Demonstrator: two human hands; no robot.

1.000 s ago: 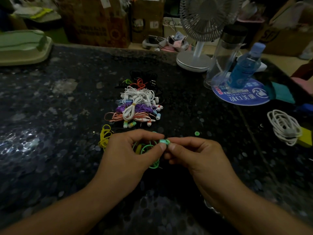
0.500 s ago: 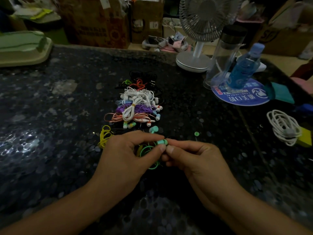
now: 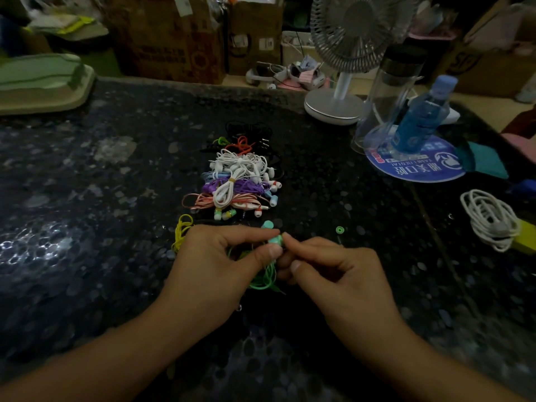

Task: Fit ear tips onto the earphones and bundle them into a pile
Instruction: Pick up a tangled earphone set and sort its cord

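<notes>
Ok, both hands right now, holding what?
Left hand: pinching the green earbud.
Right hand: fingertips pinched at the same earbud.

A desk fan [image 3: 352,33] stands behind a blue bottle [image 3: 420,117].

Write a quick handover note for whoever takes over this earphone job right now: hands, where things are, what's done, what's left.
Left hand: pinches the mint earbud, green cable looped under it.
Right hand: fingertips at the same earbud, apparently working its tip; the tip itself is hidden.
Second mint earbud lies just beyond the hands; a loose green ear tip lies to the right on the table.
Done: bundled pile beyond the hands.
Left: finish this pair, bundle it, add to pile. Yellow cable beside the left hand looks unbundled.
</notes>
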